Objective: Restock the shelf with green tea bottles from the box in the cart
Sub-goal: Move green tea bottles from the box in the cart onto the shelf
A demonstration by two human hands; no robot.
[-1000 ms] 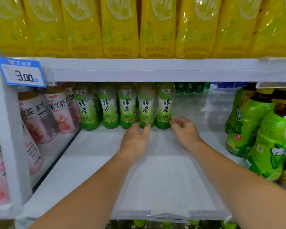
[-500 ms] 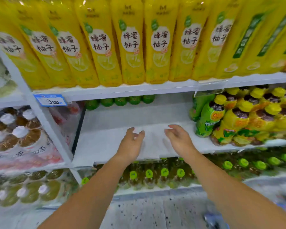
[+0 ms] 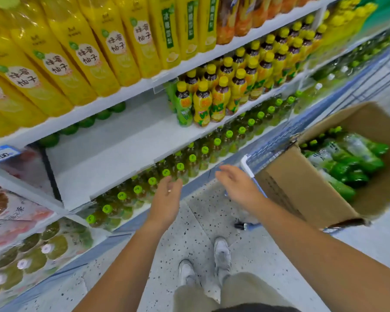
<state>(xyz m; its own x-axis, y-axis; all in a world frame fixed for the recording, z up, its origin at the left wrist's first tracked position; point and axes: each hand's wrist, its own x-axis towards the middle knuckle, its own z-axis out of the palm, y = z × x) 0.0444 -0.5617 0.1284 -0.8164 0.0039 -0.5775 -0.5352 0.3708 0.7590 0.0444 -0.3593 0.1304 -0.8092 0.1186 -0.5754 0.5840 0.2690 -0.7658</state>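
Observation:
A brown cardboard box (image 3: 302, 183) sits in a blue wire cart (image 3: 277, 140) at the right, holding several green tea bottles (image 3: 351, 163) lying on their sides. The white shelf (image 3: 126, 143) is mostly bare, with a row of green-capped tea bottles (image 3: 86, 122) at its back. My left hand (image 3: 167, 197) hangs open over the floor, in front of the lower shelf. My right hand (image 3: 236, 183) is open too, just left of the cart's corner. Both hands hold nothing.
Tall yellow drink bottles (image 3: 81, 52) fill the shelf above. Yellow-capped bottles (image 3: 214, 95) stand to the right of the bare space. Green-capped bottles (image 3: 189, 161) line the shelf below. Pink-labelled bottles (image 3: 7, 212) are at left. My shoes (image 3: 203, 264) stand on speckled floor.
Both hands drew back out of the shelf and now hover over the floor. My view swung right and down, bringing the cart and its box into sight.

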